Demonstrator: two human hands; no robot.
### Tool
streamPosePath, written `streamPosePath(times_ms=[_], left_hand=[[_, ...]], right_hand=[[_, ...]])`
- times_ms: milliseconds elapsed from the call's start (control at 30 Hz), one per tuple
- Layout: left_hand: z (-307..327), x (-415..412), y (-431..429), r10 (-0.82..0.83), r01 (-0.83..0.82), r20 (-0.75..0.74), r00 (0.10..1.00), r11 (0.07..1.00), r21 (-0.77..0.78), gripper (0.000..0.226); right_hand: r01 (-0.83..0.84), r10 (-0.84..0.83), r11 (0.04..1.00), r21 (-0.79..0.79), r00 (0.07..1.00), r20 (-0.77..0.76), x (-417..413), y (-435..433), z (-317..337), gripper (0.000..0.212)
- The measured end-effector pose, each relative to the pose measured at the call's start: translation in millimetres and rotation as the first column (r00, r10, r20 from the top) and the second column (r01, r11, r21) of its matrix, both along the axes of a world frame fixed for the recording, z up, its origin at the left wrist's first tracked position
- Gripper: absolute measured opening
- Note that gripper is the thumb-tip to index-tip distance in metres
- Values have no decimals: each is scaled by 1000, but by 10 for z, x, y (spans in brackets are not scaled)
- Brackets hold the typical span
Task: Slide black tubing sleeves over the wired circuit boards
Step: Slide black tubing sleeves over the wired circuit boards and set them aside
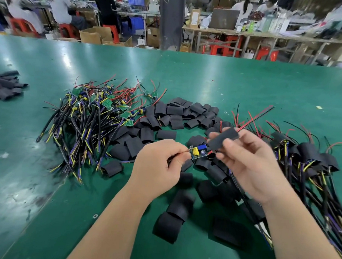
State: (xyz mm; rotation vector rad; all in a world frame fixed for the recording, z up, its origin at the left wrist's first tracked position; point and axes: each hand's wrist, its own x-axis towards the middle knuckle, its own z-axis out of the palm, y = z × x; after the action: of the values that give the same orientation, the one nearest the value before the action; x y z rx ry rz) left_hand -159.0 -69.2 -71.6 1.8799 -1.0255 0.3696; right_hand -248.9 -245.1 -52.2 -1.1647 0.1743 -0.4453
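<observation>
Pinching circuit board (pixel 200 151) by wires with left hand (pixel 159 165). Gripping black sleeve (pixel 224 138) between thumb and fingers of right hand (pixel 248 163), with red and black leads (pixel 256 119) poking from far end. Held at sleeve mouth, possibly just entering; blurred. Above green table (pixel 210 77), among loose sleeves (pixel 177 113).

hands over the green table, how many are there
2. Left hand, centre, pinches the end of the circuit board; right hand, just right of it, holds a black sleeve. None look hidden.
</observation>
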Motion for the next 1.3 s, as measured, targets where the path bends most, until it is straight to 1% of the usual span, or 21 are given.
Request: streamPosePath(times_ms=[67, 233, 333, 367, 433, 500, 567, 667, 733, 800, 867, 933, 1033, 1167, 1300], left_hand=[[2, 7, 2, -5, 4, -30, 1000, 999, -41, 15], [16, 12, 12, -14, 11, -52, 999, 998, -66, 16], [10, 9, 8, 1, -2, -22, 1000, 999, -43, 14], [7, 14, 12, 10, -10, -9, 1000, 999, -38, 14], [3, 32, 24, 23, -23, 7, 1000, 999, -32, 14], [4, 39, 28, 30, -30, 15, 999, 999, -26, 14], [4, 33, 23, 35, -35, 31, 999, 999, -17, 14], [3, 35, 17, 34, -34, 32, 999, 999, -20, 14], [6, 40, 18, 22, -21, 25, 999, 999, -30, 13], [9, 32, 18, 6, -6, 20, 1000, 999, -39, 13], [9, 23, 19, 0, 1, 17, 1000, 999, -43, 14], [6, 30, 21, 3, -2, 18, 1000, 999, -45, 13], [-1, 40, 18, 14, -13, 23, 1000, 999, -40, 13], [-13, 26, 8, 14, -13, 36, 999, 1000, -10, 12], [-12, 24, 10, 16, -16, 62, 998, 1000, 9, 13]], right_hand=[[-67, 67, 998, -13, 998, 14, 8, 90, -1, 36], [-126, 125, 992, -3, 989, 80, -10, 123, -7, 28], [-79, 79, 997, -5, 994, 72, 12, 146, -41, 44], [-51, 53, 998, -22, 997, 61, 15, 148, -44, 43], [-3, 5, 994, -114, 1000, 23, 14, 140, -44, 36], [8, -10, 982, -189, 1000, -6, 11, 136, -41, 30], [5, -7, 984, -178, 1000, -8, 7, 136, -38, 27], [-66, 70, 991, -113, 997, 36, -12, 123, -17, 29], [-152, 163, 981, -120, 983, 87, -32, 102, -5, 33], [-228, 241, 966, -122, 965, 102, -49, 83, 12, 39], [-272, 283, 953, -130, 956, 72, -58, 67, 20, 41], [-264, 271, 953, -152, 962, 32, -57, 51, 12, 41], [-251, 259, 951, -181, 966, 22, -53, 20, -6, 38], [-277, 300, 903, -329, 954, 18, -57, -6, 10, 41], [-230, 228, 901, -368, 972, -50, -32, 51, -21, 37]])
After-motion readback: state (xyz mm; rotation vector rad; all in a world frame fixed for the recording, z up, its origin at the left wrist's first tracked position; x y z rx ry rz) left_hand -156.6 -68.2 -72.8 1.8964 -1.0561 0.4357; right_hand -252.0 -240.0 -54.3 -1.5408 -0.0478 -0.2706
